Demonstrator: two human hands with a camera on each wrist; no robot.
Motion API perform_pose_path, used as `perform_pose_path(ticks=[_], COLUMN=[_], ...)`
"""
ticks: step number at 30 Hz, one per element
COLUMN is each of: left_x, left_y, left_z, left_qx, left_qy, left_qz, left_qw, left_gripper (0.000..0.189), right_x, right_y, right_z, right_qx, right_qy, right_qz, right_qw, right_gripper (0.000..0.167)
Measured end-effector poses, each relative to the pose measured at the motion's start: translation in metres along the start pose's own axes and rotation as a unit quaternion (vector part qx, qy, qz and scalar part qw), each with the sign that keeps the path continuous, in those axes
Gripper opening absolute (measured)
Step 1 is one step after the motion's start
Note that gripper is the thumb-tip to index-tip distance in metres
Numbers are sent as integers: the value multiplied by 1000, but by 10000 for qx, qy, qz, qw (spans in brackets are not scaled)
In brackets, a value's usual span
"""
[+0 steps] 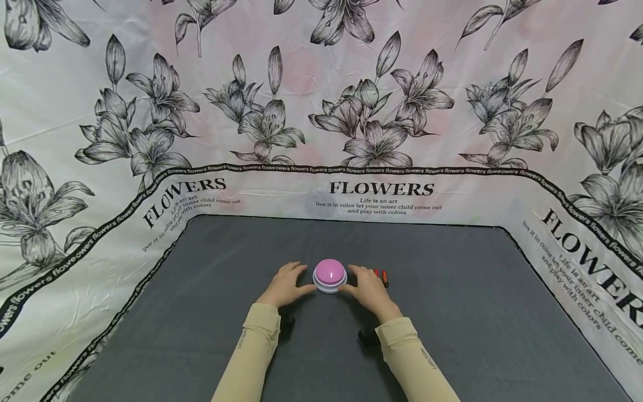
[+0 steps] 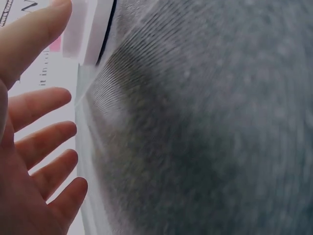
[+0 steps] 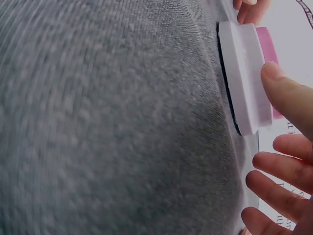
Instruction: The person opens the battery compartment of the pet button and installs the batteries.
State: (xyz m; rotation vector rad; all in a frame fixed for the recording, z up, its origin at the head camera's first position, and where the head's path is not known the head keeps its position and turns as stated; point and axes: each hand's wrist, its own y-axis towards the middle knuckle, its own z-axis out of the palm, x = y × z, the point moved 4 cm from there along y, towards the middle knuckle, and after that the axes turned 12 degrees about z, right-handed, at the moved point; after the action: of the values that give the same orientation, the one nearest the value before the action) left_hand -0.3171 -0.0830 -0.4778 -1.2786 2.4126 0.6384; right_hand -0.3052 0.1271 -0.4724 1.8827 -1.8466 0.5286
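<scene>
A round push button [image 1: 330, 272] with a pink dome and a white base stands upright on the grey cloth between the two hands. On its left side is the left hand [image 1: 285, 283], fingers apart and the thumb reaching to the base. The right hand [image 1: 373, 287] mirrors it on the other side. In the right wrist view the thumb [image 3: 288, 95] lies over the white base [image 3: 242, 73], the other fingers spread and loose below. The left wrist view shows part of the base [image 2: 90, 32] beyond the left thumb. Whether either thumb touches it, I cannot tell.
Two small red cylinders, perhaps batteries [image 1: 384, 278], lie just past the right hand, one partly hidden by it. The grey cloth [image 1: 241, 240] is bordered by white fabric printed with flowers and lettering [image 1: 382, 188].
</scene>
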Motion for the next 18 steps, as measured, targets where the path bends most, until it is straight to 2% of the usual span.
perform_pose_path(ticks=[6, 18], left_x=[0, -4], left_y=[6, 13], left_z=[7, 12], left_qx=[113, 153], left_qy=[-15, 112], left_qz=[-19, 2], left_qw=[9999, 9998], left_gripper=[70, 70], right_x=[0, 0], right_y=[3, 7], right_z=[7, 9], right_qx=[49, -13], right_qy=[-406, -385], right_qz=[159, 12], right_qw=[9990, 9993], right_gripper=[65, 60])
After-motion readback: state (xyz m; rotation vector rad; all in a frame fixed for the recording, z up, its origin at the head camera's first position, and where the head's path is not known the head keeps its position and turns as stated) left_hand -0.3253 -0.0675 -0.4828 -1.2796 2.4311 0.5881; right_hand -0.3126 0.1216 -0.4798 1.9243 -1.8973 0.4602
